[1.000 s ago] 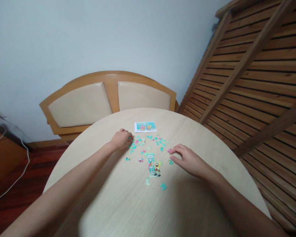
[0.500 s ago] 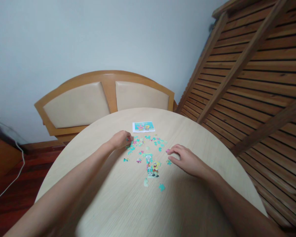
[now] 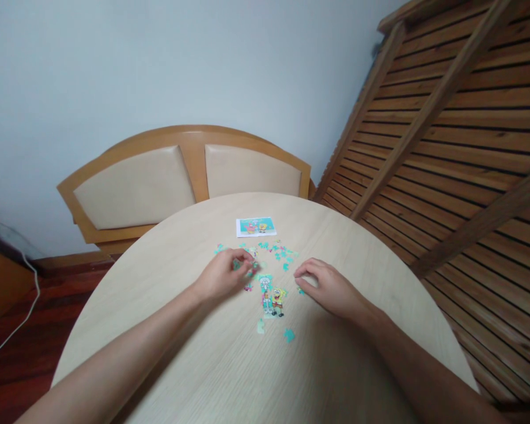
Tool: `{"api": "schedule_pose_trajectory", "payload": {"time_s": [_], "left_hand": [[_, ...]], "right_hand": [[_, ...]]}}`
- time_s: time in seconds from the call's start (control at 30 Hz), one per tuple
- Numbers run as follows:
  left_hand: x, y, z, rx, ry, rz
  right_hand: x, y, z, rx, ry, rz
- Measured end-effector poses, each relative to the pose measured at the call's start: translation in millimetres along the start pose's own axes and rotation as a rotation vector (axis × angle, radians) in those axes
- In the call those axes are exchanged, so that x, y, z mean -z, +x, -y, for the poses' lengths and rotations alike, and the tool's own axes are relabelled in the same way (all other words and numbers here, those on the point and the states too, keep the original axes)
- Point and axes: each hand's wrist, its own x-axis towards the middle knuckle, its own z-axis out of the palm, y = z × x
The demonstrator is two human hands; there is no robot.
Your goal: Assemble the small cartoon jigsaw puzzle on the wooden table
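My left hand (image 3: 227,272) is over the left part of the loose puzzle pieces (image 3: 280,252), thumb and fingers pinched on a small puzzle piece (image 3: 254,264) mostly covered by the fingertips. To the right of the joined part, my right hand (image 3: 329,285) has its thumb and index finger curled together on a puzzle piece that the fingers hide. Between the hands lies the partly joined puzzle (image 3: 267,294), showing a pale green figure and a yellow square one. A single pinkish piece (image 3: 248,288) rests below my left hand.
A picture card (image 3: 256,227) lies behind the pieces on the round wooden table (image 3: 194,365). Nearer me are a pale piece (image 3: 260,325) and a teal piece (image 3: 289,335). A padded headboard-like panel (image 3: 136,185) and a slatted wooden frame (image 3: 446,135) stand beyond.
My left hand has moved right and nearer, from the left edge of the pieces towards the joined part. My right hand has shifted slightly left; the pink piece at its fingertips is now hidden.
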Motion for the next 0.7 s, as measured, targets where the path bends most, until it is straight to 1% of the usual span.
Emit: {"api": "schedule_pose_trajectory", "payload": {"time_s": [0.07, 0.13, 0.2, 0.3, 0.4, 0.57, 0.7], "left_hand": [[-24.9, -14, -13, 0.069, -0.241, -0.081], [-44.4, -24, -22, 0.114, -0.369, -0.127], [-55.9, -31, -29, 0.124, -0.481, -0.109], [-62.1, -36, -35, 0.155, -0.613, -0.139], [-63.9, -38, -39, 0.187, -0.686, -0.156], [-65.9, -42, -40, 0.214, -0.715, -0.117], [-66.2, -45, -41, 0.185, -0.657, -0.096]], "right_hand": [[-5, 0, 13, 0.035, 0.070, -0.037], [-11, -1, 26, 0.029, 0.095, -0.076], [-17, -3, 37, 0.036, 0.109, -0.087], [-23, -6, 45, 0.046, 0.147, -0.097], [-25, -7, 48, 0.018, 0.222, -0.112], [-24, -6, 46, -0.062, 0.375, -0.104], [-22, -3, 45, -0.070, 0.398, -0.077]]}}
